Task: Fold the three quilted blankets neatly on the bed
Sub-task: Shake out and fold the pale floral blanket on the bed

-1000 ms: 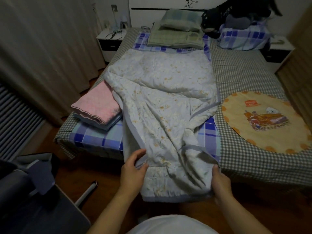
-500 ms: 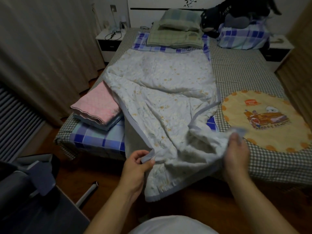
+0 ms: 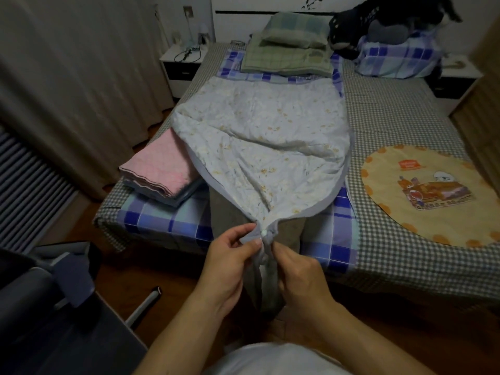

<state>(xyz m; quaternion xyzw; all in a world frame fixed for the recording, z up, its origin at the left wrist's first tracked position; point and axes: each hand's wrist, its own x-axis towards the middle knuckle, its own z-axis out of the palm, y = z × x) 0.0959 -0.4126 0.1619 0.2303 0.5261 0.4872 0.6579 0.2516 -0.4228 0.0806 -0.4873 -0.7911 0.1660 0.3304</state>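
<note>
Two hands gathering a floral quilted blanket at a bed's foot
Left hand (image 3: pixel 230 255) and right hand (image 3: pixel 297 269) pinch the pale blanket's (image 3: pixel 265 136) corners together; a folded pink blanket (image 3: pixel 159 169) lies beside it

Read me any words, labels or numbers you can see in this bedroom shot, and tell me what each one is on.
Nothing here can be read.
Round yellow mat: the small orange label near its top holds text too small and blurred to read.
Same mat, cartoon picture: a strip of marks beneath it, also unreadable.
Headboard: a dark plant motif only, no words.
Floral blanket, pink folded blanket: no writing visible.
</note>
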